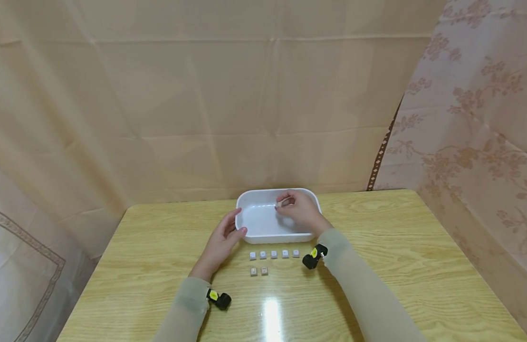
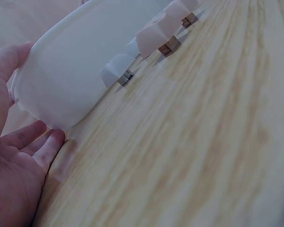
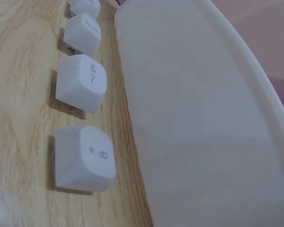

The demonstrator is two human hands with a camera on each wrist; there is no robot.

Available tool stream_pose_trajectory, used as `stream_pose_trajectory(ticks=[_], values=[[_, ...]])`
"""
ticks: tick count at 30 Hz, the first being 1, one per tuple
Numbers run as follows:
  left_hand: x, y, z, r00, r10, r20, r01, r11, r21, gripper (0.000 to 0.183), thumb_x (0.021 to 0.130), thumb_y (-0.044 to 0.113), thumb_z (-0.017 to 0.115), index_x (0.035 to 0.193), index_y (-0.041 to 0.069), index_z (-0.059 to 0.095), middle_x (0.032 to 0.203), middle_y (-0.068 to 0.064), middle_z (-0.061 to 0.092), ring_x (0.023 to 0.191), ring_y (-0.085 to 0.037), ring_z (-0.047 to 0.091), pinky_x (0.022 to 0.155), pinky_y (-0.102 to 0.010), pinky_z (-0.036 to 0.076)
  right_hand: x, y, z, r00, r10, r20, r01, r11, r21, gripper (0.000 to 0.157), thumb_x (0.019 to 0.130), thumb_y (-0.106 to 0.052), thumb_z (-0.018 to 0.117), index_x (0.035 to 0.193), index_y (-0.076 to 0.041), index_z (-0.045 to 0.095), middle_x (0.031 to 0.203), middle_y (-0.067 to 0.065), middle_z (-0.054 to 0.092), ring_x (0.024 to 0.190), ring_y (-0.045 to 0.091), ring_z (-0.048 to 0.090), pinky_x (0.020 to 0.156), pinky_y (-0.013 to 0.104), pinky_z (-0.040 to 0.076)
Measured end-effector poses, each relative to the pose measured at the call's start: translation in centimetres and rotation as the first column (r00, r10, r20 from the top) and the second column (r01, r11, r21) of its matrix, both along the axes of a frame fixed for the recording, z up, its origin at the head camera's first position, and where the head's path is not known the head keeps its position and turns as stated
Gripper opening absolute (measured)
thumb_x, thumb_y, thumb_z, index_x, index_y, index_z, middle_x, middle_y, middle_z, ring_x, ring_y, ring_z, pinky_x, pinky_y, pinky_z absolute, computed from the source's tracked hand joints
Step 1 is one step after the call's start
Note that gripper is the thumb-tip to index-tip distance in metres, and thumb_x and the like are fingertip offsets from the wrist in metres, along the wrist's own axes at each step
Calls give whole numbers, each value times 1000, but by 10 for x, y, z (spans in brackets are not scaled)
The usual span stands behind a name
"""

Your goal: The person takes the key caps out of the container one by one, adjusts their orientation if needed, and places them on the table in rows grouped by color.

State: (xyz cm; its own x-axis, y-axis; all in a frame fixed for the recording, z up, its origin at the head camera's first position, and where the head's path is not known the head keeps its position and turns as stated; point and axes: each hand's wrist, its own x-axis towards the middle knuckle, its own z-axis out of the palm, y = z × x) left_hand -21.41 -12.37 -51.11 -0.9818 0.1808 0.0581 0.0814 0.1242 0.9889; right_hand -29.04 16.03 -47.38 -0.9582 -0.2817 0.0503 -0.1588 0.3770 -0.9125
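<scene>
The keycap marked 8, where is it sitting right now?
In the right wrist view, the white plastic keycap marked 8 rests on the wooden table, just left of the white plastic tub's wall, nearer the camera than the keycap marked 7.

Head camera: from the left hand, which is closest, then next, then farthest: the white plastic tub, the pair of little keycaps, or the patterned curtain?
1. White plastic tub, touching the left hand.
2. Pair of little keycaps, on the table just right of it.
3. Patterned curtain, far right.
</scene>
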Motion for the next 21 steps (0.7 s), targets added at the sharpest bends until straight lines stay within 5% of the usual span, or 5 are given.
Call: stream_pose_trajectory(ticks=[7,21], values=[[0,-1,-1,1000,2,9,-2,1000,-13,65,107,19,74,166,19,46,166,-19,48,150,-39,51,124,-51,43,-2,0,1,999,44,-25,-45,999,-22,24,96,-11,85,117,-5,74,113,7,76,110,24,72,98,38,60],[1,-1,1,1000,-4,11,4,1000,-18,66,107,20,74,166,18,46,166,-20,48,151,-39,51,124,-52,43,-3,1,-4,993,97,-65,-100,994,-48,26,95,-6,85,121,-2,78,113,8,79,104,21,75,92,29,62]])
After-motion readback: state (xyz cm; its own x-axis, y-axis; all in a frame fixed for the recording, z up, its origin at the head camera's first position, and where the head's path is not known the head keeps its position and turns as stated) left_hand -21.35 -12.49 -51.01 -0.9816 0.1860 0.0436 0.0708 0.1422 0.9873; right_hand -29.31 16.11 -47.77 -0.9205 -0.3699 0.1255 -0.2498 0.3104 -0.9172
